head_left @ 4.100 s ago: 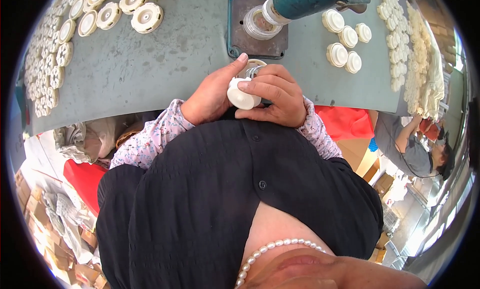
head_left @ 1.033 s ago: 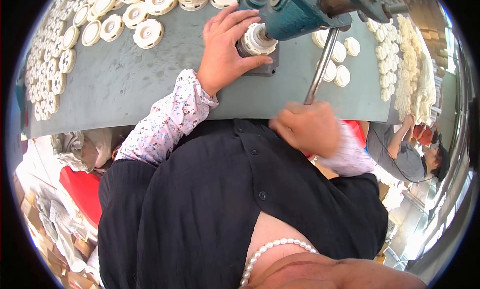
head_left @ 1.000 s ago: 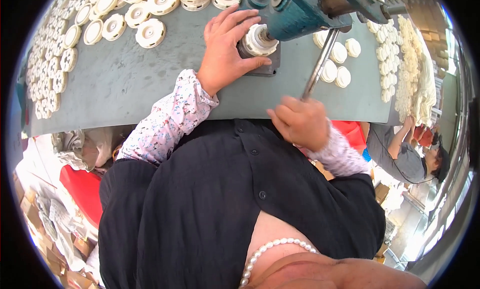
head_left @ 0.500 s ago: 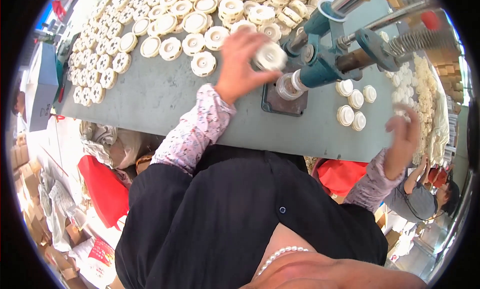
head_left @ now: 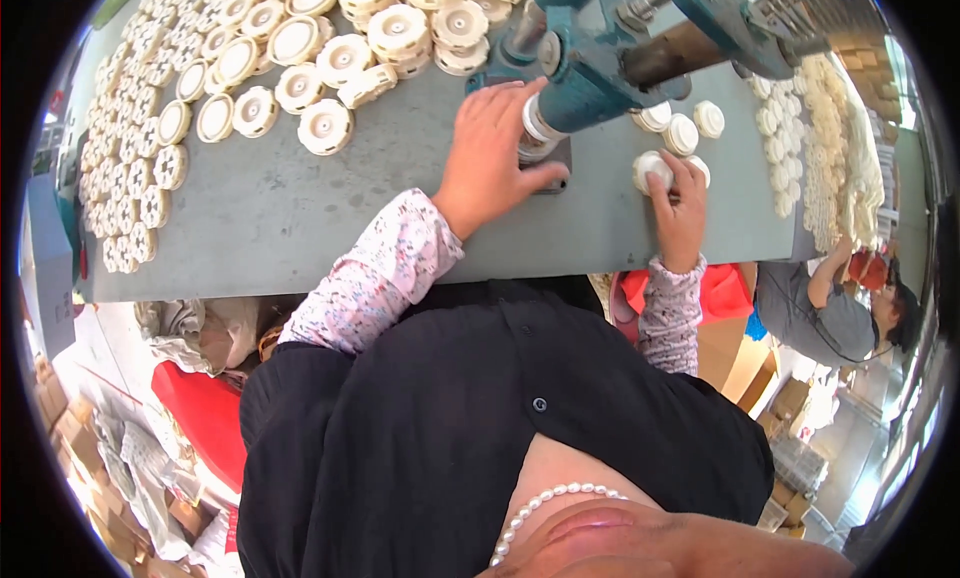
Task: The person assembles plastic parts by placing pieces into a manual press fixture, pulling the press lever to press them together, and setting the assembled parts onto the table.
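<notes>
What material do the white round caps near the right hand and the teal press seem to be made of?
White caps: probably moulded plastic, judging by the matte, uniform cream colour and ribbed rims. Teal press: likely painted cast metal, with a thick body and a bare, dull steel rod.

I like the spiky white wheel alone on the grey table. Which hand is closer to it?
Left. The left hand is beside the wheel; the right hand is farther, past the press.

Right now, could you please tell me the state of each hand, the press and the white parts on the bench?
left hand: resting at the press base, fingers spread, gripping nothing visible.
right hand: fingertips on a white cap lying on the bench.
teal press: head just above the base fixture.
white discs: lying flat, some stacked, at far left.
small caps: loose cluster, upright, beside the press.
grey bench: bearing all parts.
</notes>
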The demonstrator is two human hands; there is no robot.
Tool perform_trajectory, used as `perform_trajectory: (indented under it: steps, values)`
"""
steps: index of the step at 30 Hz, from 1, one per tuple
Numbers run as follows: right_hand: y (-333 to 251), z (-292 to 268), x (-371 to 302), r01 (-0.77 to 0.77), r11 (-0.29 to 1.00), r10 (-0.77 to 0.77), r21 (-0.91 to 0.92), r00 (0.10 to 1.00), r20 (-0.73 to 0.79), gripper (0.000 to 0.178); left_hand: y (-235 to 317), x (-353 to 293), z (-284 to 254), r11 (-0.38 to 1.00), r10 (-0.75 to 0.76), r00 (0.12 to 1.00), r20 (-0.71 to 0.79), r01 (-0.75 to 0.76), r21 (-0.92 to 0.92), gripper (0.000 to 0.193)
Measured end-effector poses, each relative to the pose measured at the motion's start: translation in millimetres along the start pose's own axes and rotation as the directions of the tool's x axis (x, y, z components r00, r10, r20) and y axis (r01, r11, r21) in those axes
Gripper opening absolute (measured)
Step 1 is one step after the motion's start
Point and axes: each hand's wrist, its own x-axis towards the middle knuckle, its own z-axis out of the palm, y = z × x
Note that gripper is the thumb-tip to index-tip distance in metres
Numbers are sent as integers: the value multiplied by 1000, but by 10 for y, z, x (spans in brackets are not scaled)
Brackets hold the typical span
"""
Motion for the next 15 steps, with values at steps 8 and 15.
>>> perform_trajectory:
  steps: [8, 15]
  values:
    - [-6, -123, 136, -340, 896, 165, 286, 853, 495, 57, -43, -26, 7, 995, -95, 994, 48, 95, -11, 90]
    - [-613, 1, 212, 170, 812, -313, 558, 934, 172, 49, 27, 16, -121, 994, 43, 993, 106, -32, -103, 91]
